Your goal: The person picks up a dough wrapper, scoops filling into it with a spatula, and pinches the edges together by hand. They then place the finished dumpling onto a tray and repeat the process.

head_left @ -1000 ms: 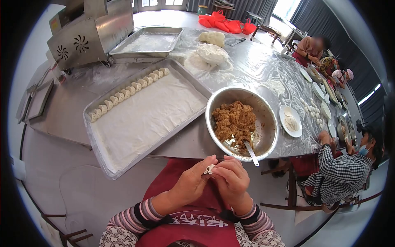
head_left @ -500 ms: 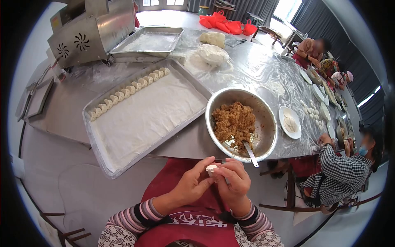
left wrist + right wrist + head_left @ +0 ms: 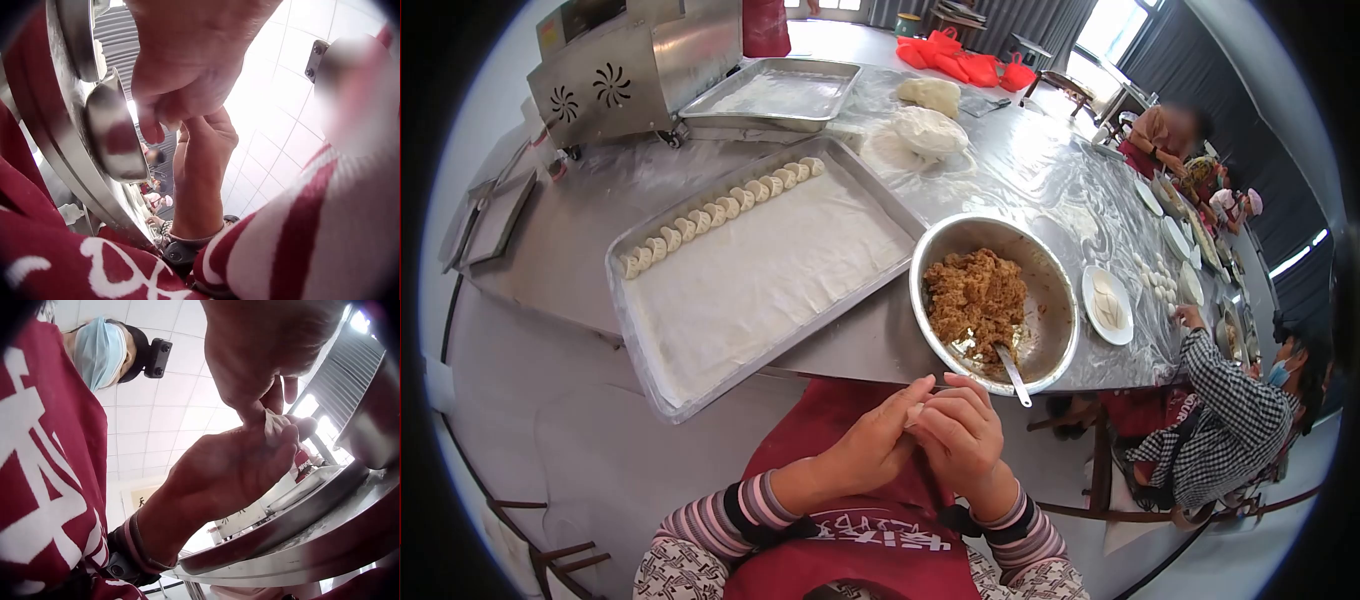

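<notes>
Both hands meet in front of the apron, just short of the table edge. Between them is a small white dumpling [image 3: 273, 428], seen best in the right wrist view and mostly covered by fingers in the head view. The left hand [image 3: 857, 452] holds it between thumb and fingers. From the other side, the right hand [image 3: 966, 438] pinches the dumpling's edge with thumb and fingertips. Right beyond the hands stands a steel bowl [image 3: 1055, 340] of brown minced filling [image 3: 975, 300], with a spoon [image 3: 1014, 375] leaning in it.
Left of the bowl lies a cloth-lined tray [image 3: 750, 290] with a row of shaped dumplings [image 3: 730, 207] along its far side. A white plate [image 3: 1118, 336] of wrappers sits to the right. Floured dough [image 3: 930, 132] and a second tray [image 3: 772, 95] lie farther back. Other people sit at right.
The fingers have closed in over the dumpling, which showed more plainly before. The head view has shifted slightly. The seated person in checks at right has moved an arm toward the table.
</notes>
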`<state>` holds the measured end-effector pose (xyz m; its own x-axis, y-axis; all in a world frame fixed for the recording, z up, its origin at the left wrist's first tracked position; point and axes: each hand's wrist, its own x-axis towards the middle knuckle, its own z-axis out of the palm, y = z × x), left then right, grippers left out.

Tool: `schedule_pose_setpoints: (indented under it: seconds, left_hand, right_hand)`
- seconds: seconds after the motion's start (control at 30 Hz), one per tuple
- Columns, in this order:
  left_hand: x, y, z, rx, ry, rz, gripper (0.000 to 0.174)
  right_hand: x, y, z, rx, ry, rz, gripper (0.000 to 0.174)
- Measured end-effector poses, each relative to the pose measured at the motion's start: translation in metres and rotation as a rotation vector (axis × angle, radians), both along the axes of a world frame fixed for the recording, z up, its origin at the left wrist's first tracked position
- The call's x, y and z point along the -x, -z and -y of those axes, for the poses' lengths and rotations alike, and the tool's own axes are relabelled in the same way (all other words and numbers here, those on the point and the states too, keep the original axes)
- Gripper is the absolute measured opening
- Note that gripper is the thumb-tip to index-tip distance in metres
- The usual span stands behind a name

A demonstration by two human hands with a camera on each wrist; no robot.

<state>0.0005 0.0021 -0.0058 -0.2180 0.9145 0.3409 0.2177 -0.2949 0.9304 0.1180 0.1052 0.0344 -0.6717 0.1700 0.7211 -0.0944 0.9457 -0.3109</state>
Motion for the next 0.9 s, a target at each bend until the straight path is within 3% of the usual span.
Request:
schedule_pose_setpoints:
  seconds: [0.1, 0.17, 0.27, 0.37, 0.57, 0.7, 0.77, 0.9]
  left_hand:
    - [0.002, 0.001, 0.000, -0.063, 0.017, -0.125, 0.050]
    - [-0.001, -0.001, 0.003, 0.120, 0.063, 0.486, 0.041]
    - [0.006, -0.008, 0.006, 0.134, 0.122, 0.457, 0.032]
    - [0.004, -0.003, 0.009, 0.021, 0.095, 0.438, 0.025]
    - [0.004, -0.016, 0.015, 0.029, -0.042, 0.396, 0.023]
    - [0.004, 0.001, 0.014, 0.029, -0.053, 0.419, 0.024]
    - [0.005, 0.006, 0.011, -0.116, -0.011, 0.609, 0.026]
    - [0.006, -0.010, 0.015, -0.054, -0.010, 0.683, 0.027]
  right_hand:
    - [-0.001, -0.004, 0.000, 0.019, -0.021, -0.012, 0.020]
    - [0.000, -0.008, -0.001, -0.006, -0.032, -0.017, 0.021]
    - [0.005, -0.019, 0.004, 0.297, -0.026, 0.023, 0.030]
    - [0.013, -0.021, 0.001, 0.322, -0.180, 0.089, 0.027]
    - [0.020, -0.010, 0.000, 0.394, -0.309, 0.117, 0.021]
    - [0.029, -0.007, 0.001, 0.356, -0.312, 0.143, 0.021]
    - [0.033, -0.013, 0.007, 0.519, -0.246, 0.166, 0.020]
    - [0.031, -0.010, 0.008, 0.643, -0.245, 0.064, 0.020]
